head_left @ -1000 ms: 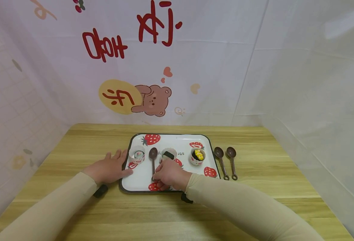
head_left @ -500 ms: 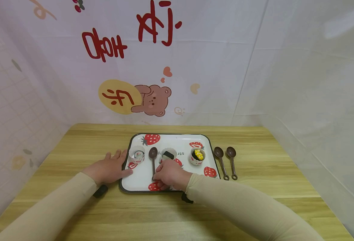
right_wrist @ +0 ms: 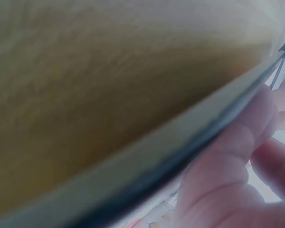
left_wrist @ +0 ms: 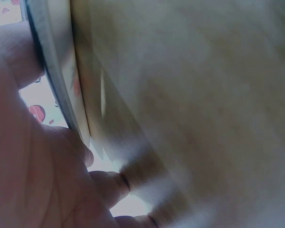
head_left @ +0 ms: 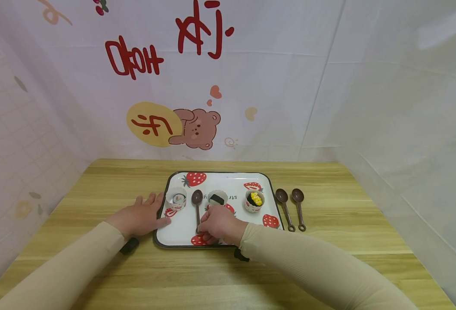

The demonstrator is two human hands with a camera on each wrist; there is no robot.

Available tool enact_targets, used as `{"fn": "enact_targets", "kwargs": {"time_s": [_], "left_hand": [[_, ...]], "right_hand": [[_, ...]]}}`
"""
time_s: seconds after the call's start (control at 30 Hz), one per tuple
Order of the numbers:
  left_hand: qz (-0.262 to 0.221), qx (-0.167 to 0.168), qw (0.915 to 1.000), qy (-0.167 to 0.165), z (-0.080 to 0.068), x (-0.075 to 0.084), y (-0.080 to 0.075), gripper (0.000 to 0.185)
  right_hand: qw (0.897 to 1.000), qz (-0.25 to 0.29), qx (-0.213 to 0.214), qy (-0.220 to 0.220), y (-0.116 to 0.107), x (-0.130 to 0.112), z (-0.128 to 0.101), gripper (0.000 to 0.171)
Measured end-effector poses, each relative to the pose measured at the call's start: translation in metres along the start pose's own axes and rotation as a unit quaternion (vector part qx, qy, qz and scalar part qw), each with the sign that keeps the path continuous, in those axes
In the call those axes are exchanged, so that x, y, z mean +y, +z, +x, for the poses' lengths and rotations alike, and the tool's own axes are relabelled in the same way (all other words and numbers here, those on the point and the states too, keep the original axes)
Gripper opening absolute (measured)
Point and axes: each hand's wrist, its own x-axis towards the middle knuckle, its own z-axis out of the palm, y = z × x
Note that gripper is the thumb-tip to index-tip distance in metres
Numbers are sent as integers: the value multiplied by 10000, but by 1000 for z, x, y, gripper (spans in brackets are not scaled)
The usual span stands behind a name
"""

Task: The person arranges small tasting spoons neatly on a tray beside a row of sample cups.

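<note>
On a white tray with strawberry prints and a dark rim lies a brown spoon, bowl pointing away. My right hand pinches the end of its handle. My left hand rests over the tray's left edge, fingers spread, thumb on the tray; the left wrist view shows the fingers reaching past the rim. Three paper cups stand on the tray: the left cup holds a sushi roll, the middle cup a dark-banded piece, and the right cup a yellow-topped piece.
Two more brown spoons, the nearer-to-tray spoon and the outer spoon, lie side by side right of the tray on the wooden table. White printed cloth hangs behind and at both sides.
</note>
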Motion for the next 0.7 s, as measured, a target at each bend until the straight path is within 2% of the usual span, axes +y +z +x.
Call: {"fn": "enact_targets", "kwargs": {"time_s": [0.7], "left_hand": [[43,-22,10000,24,-1,1,-1,104]], "right_hand": [[9999,22,-148,-81,-3,0,-1,7]]}}
